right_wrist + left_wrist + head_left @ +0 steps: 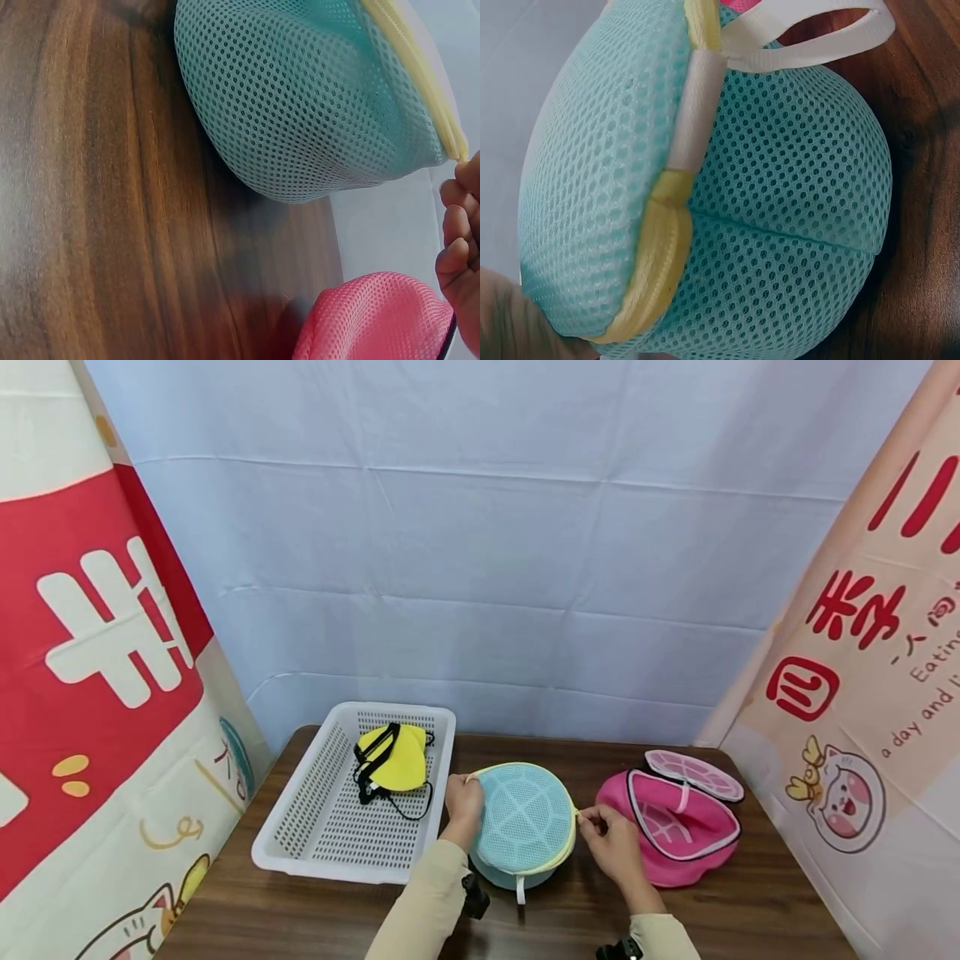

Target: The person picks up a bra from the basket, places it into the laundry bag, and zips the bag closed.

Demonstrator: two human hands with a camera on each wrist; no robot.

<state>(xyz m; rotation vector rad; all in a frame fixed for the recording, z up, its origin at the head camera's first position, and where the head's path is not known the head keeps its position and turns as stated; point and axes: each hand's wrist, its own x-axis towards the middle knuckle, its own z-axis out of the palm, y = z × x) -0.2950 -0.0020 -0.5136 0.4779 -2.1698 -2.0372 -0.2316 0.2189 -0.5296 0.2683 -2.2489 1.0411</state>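
Note:
A round turquoise mesh laundry bag [525,818] with a yellow zipper [664,259] round its top stands on the table, its flat lid down over the opening. My left hand [465,806] grips the bag's left rim; a thumb shows at the corner of the left wrist view. At the right edge, my right hand [617,852] pinches the end of the zipper, its other fingers curled in the right wrist view. A white fabric loop [521,890] hangs from the near side. Just right of that hand sits a pink mesh laundry bag [660,860], unzipped, with its lid folded back.
On the left of the table stands a white perforated plastic basket [322,870]. Inside it lies a yellow fabric piece [401,764] with black straps. A pale blue cloth [480,568] hangs behind the wooden table [735,910], and printed curtains hang at both sides.

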